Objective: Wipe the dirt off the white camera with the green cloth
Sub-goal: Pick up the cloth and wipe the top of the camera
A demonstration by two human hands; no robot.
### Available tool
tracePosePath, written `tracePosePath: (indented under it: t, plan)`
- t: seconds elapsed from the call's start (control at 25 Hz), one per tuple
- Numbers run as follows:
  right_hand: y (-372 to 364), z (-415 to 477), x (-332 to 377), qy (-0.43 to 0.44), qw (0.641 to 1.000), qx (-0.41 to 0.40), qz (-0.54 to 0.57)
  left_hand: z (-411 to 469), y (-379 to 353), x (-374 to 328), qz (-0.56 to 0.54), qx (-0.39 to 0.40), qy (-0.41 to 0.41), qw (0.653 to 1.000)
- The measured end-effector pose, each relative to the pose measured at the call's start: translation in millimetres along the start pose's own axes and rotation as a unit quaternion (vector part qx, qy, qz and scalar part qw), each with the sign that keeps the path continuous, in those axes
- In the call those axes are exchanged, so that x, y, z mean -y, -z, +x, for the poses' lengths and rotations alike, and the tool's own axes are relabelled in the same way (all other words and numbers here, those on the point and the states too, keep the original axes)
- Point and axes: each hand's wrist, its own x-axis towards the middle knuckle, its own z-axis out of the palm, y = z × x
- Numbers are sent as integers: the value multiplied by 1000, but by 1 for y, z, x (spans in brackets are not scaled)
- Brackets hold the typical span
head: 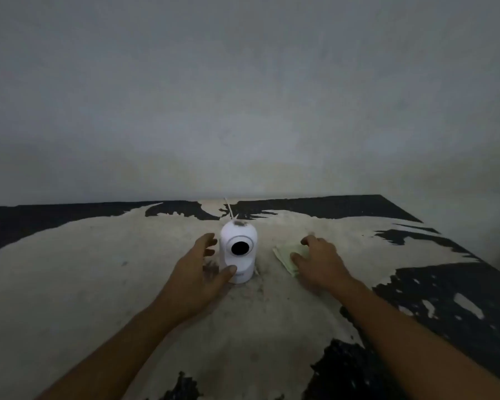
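A white camera (238, 249) stands upright near the middle of the table, its black lens facing me and a dark smear of dirt on its top. My left hand (198, 272) curls around its left side, thumb touching the base and fingers spread beside the body. To the right lies a folded pale green cloth (286, 255), flat on the table. My right hand (319, 262) rests on top of it, fingers bent and pressing down, covering most of the cloth.
The table (98, 284) has a worn pale top with patches of black paint along the far edge and right side. A thin white cable (229, 209) runs from behind the camera toward the grey wall. Dark specks of dirt lie around the camera's base.
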Motion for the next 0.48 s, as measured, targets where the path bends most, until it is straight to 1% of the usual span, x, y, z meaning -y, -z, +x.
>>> tracePosePath:
  t: [0.08, 0.16, 0.2, 0.32, 0.36, 0.48]
  plan:
    - [-6, 3, -3, -23, 999, -44, -3, 7, -5, 5, -26, -7, -1, 1000]
    - [-12, 4, -8, -17, 998, -64, -3, 10, -9, 10, -34, -6, -14, 999]
    - [-14, 7, -11, -16, 998, -65, 4, 13, -12, 14, -39, -6, -20, 999]
    - [-16, 15, -14, -18, 996, -58, 72, 15, -18, 18, -39, -6, -40, 998]
    - [-17, 17, -15, -17, 996, -48, 74, 15, -20, 20, -44, -7, -43, 998]
    - [-15, 20, -15, 27, 998, -45, 34, 17, -22, 26, -65, -9, -34, 997]
